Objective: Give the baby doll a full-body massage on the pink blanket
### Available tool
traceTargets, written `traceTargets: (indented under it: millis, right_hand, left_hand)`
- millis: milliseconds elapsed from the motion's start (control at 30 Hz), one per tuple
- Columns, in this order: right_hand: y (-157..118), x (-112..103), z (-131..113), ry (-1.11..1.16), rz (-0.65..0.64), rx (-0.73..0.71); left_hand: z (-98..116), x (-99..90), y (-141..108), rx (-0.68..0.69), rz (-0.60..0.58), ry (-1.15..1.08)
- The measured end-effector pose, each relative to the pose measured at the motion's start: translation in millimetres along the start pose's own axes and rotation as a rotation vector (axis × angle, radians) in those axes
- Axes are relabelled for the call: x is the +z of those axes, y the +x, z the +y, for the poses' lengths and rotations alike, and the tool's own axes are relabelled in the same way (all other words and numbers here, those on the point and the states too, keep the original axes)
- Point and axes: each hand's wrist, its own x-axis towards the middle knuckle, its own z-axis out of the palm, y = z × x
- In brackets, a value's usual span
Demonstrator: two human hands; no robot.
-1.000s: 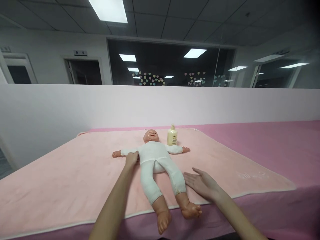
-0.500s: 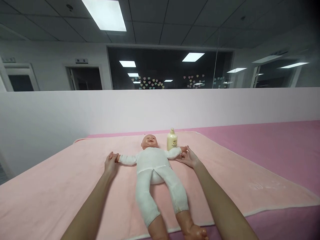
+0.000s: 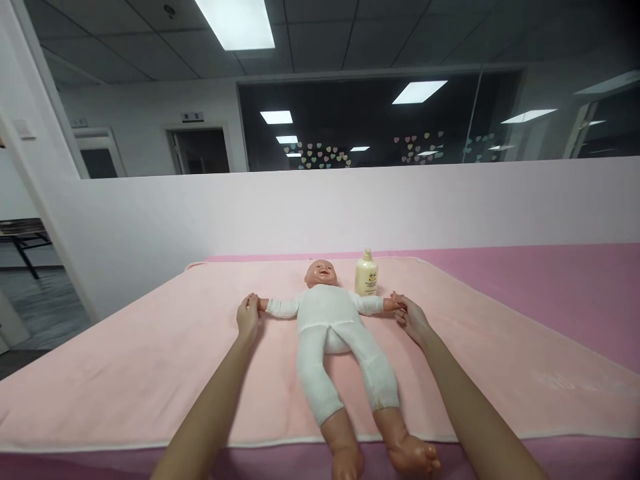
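White-suited doll (image 3: 325, 308) lies face-up, arms spread, pink towel (image 3: 150, 360) beneath it. Done: left hand (image 3: 247, 319) and right hand (image 3: 414, 321) each grip one doll hand. Untouched: yellow bottle (image 3: 367, 276), upright beside doll's head.

The doll (image 3: 327, 309) pairs matt white cloth with glossy plastic-looking skin, on a soft, fuzzy towel (image 3: 200, 360).

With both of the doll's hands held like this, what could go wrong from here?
The bottle stands close behind the doll's arm on the side of the right hand; lifting that arm could knock it over. The blanket lies loose under the doll, so a pull by the right hand or left hand might ruck it up. The fingertip holds look light and could slip.
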Motion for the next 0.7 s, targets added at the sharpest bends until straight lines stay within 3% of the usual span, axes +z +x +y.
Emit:
traceTargets:
  millis: [133,300,433,567,700]
  right_hand:
    - [-5.0,-4.0,8.0,-0.098,0.076,-0.083]
    - [-10.9,-5.7,10.0,-0.093,0.082,-0.104]
    - [-12.6,-5.1,7.4,-0.129,0.004,-0.058]
    - [-12.2,-0.7,7.8,-0.278,0.068,-0.047]
    - [-12.2,2.8,3.3,-0.142,0.070,0.023]
  left_hand:
    - [1.9,-5.5,-2.5,-0.100,-0.063,-0.125]
    - [3.7,-9.3,-3.2,-0.210,-0.006,-0.350]
    - [4.6,-8.3,-4.0,-0.169,-0.062,-0.299]
    - [7.7,-6.3,-3.6,-0.162,-0.056,-0.296]
    - [11.8,-4.6,-4.4,-0.211,-0.012,-0.334]
